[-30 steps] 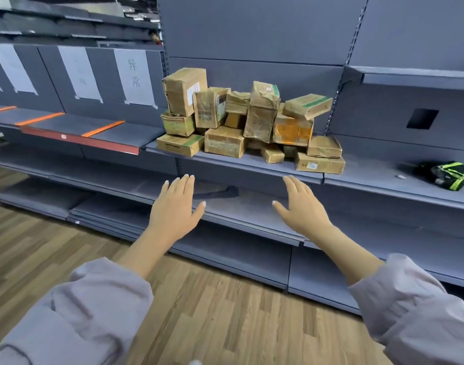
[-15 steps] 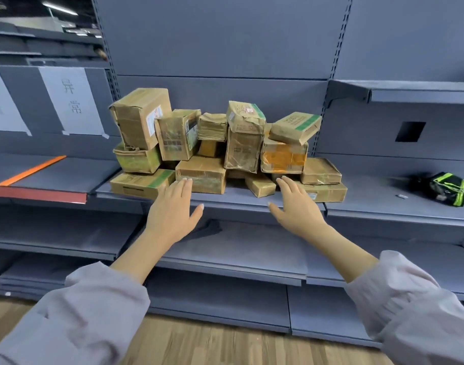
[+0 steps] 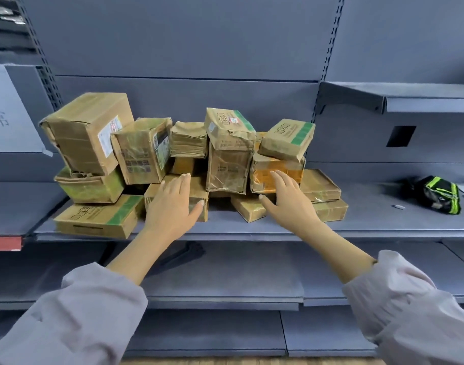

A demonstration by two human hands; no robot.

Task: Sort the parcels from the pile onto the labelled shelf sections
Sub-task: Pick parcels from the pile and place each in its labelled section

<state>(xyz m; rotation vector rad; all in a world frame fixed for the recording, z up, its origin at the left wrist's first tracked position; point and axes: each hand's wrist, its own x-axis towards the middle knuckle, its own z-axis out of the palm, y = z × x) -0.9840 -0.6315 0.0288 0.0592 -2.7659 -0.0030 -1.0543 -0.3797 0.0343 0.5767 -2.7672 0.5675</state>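
A pile of several worn cardboard parcels (image 3: 227,159) sits on a grey shelf (image 3: 370,225) at chest height. My left hand (image 3: 173,206) is stretched out with straight fingers in front of a low brown box (image 3: 199,192) in the pile's front middle. My right hand (image 3: 289,198), fingers straight, reaches over a small flat box (image 3: 248,210) toward an orange-taped parcel (image 3: 267,177). Neither hand holds anything. Touch with the boxes cannot be told.
A black and neon-green pouch (image 3: 436,193) lies on the same shelf at the right, a small white bit (image 3: 398,206) beside it. A paper label (image 3: 7,111) hangs on the back panel at far left. Lower shelves (image 3: 225,280) run beneath; another shelf (image 3: 423,97) juts out upper right.
The view has come closer to the pile. Both hands have moved forward and up, from below the shelf edge to right in front of the parcels.
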